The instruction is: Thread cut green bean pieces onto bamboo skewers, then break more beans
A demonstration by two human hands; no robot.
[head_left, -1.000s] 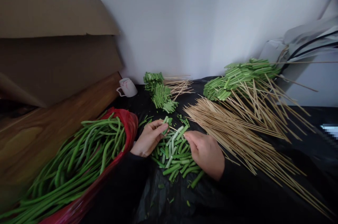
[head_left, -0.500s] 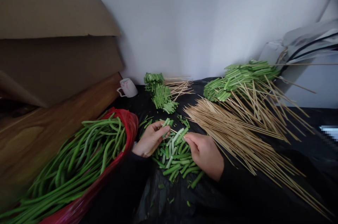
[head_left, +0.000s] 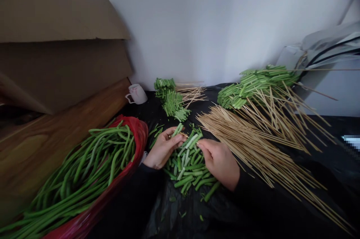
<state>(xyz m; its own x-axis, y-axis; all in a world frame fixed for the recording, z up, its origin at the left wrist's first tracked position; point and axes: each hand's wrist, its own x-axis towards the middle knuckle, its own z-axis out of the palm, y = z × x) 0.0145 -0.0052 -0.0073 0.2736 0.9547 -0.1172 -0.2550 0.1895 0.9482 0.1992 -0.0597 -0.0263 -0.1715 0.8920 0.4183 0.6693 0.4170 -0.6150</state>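
Observation:
My left hand (head_left: 164, 146) is closed on a cut green bean piece (head_left: 177, 130), pinched between thumb and fingers. Opposite it, my right hand (head_left: 221, 160) pinches a thin bamboo skewer, most of which its fingers hide. More bean pieces (head_left: 192, 141) lie in line between the two hands, seemingly along the skewer. Directly below sits a loose pile of cut beans (head_left: 194, 175) on black plastic sheeting (head_left: 165, 212).
Long whole beans (head_left: 84, 164) fill a red plastic bag (head_left: 137, 130) at left. Bare skewers (head_left: 247, 137) fan out at right. Skewered beans are stacked behind in a small heap (head_left: 171, 98) and a larger heap (head_left: 258, 83). A mug (head_left: 137, 93) stands near a cardboard box (head_left: 64, 66).
My left hand has tilted the bean piece more upright and shifted slightly right. The bean pieces by my right hand sit a little higher. The piles look unchanged.

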